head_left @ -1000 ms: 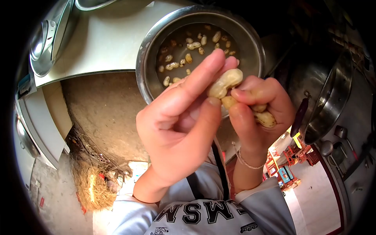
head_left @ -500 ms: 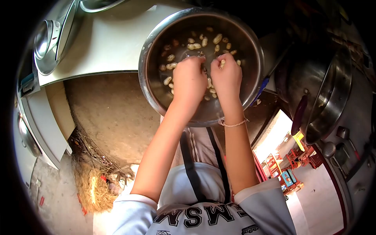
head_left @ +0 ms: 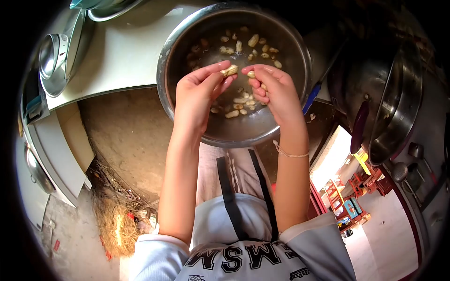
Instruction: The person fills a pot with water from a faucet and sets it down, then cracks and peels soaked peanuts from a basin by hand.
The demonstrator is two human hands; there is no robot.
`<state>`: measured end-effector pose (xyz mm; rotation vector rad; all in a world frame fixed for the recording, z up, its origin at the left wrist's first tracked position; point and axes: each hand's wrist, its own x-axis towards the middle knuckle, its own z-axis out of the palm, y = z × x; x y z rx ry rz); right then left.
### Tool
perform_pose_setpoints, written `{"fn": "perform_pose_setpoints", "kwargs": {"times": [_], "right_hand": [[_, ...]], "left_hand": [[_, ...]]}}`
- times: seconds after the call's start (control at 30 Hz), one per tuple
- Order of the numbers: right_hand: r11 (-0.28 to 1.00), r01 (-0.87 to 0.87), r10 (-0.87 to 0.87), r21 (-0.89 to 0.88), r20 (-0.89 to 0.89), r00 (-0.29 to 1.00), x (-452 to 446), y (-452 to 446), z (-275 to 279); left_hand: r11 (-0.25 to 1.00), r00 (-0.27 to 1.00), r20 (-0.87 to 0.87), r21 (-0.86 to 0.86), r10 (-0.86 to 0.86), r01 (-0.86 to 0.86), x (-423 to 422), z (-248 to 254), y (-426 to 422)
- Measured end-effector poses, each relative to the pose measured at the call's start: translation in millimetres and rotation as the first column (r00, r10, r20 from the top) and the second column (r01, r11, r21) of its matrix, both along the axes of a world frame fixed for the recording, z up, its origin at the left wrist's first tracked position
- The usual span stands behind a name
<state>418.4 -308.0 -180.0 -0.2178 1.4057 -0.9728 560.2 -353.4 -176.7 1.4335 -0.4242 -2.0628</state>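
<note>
Over a round metal basin (head_left: 234,138) of water, my left hand (head_left: 201,91) pinches a pale peanut (head_left: 229,70) between thumb and fingertips. Just to its right, my right hand (head_left: 276,91) is closed around peanuts; one peanut (head_left: 251,74) shows at its fingertips and part of another lies under the curled fingers. A small gap separates the two hands. Several loose peanuts (head_left: 253,40) float in the water beyond the hands, and more (head_left: 232,114) are in the water between and below them.
Metal bowls (head_left: 48,56) stand on the pale counter (head_left: 119,61) at the left. A blue-handled tool (head_left: 311,98) leans near the basin's right side. Farther right are a large metal pan (head_left: 398,107) and hanging utensils. Straw (head_left: 119,229) lies on the floor, lower left.
Both hands went down from near the camera into the basin, then rose slightly and turned, with peanuts at their fingertips. The basin appears slightly farther left and higher in view than half a second ago.
</note>
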Motion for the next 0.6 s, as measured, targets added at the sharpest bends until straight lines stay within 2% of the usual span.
{"fn": "perform_pose_setpoints", "kwargs": {"times": [0.07,0.17,0.4,0.47,0.53,0.57,0.6], "right_hand": [[0.997,0.003,0.012,-0.076,0.207,0.978,-2.9,1.3,13.5],[0.993,0.018,0.011,-0.115,0.247,0.969,-2.8,2.2,25.4],[0.998,0.023,-0.014,-0.057,0.146,0.989,0.5,2.0,23.6],[1.0,0.015,-0.015,0.021,-0.028,1.0,2.8,0.0,8.7],[0.996,0.076,-0.077,0.041,0.027,0.997,0.5,-2.3,-3.1],[0.989,0.132,-0.137,0.064,0.083,0.987,1.3,-2.6,-6.6],[0.99,0.125,-0.13,0.067,0.09,0.987,2.5,-3.0,-8.7]], "left_hand": [[1.0,1.0,-0.007,-0.019,0.006,-0.006,2.7,5.8,3.0],[0.998,0.998,-0.046,-0.053,0.04,-0.043,4.3,19.1,5.9],[0.991,0.999,-0.033,-0.134,0.025,-0.029,2.7,36.5,7.1],[0.988,0.999,-0.035,-0.152,0.032,-0.037,-0.8,31.1,7.2],[0.908,0.929,0.359,-0.352,-0.092,0.226,-10.4,3.7,3.9],[0.804,0.755,0.651,-0.41,-0.073,0.431,-18.1,-12.0,-0.1],[0.728,0.619,0.783,-0.392,-0.057,0.563,-24.8,-23.6,-1.8]]}}
